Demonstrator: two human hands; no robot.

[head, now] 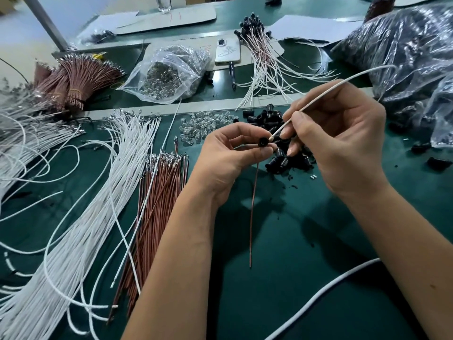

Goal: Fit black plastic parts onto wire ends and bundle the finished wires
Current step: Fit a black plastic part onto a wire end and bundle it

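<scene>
1. Both forearms reach in from the bottom edge, hands raised above the green table (306,241) and meeting near the middle.
2. Left hand (228,155) is turned palm-in, fingers curled, thumb and fingertips pinching a small black plastic part (264,142) at its tip.
3. A brown wire (253,212) hangs down from that part, its free end dangling just above the table.
4. Right hand (343,143) sits higher and to the right, fingers curled, pinching a white wire (323,95) between thumb and forefinger near its end.
5. The white wire's tip points down-left and meets the black part right at the left fingertips; whether it is already inside I cannot tell. Its long tail arcs up and away to the right.
6. Just behind the hands lies a loose pile of black parts (279,158), with a scatter of clear bulbs (196,126) to its left.
7. Left of the left forearm: a flat row of brown wires (159,204) and a wide sheaf of white wires (98,204).
8. Farther back, a bunch of finished wires (264,57) with black caps fans out near a phone (227,52), and a clear bag of bulbs (169,72) sits to the left.
</scene>
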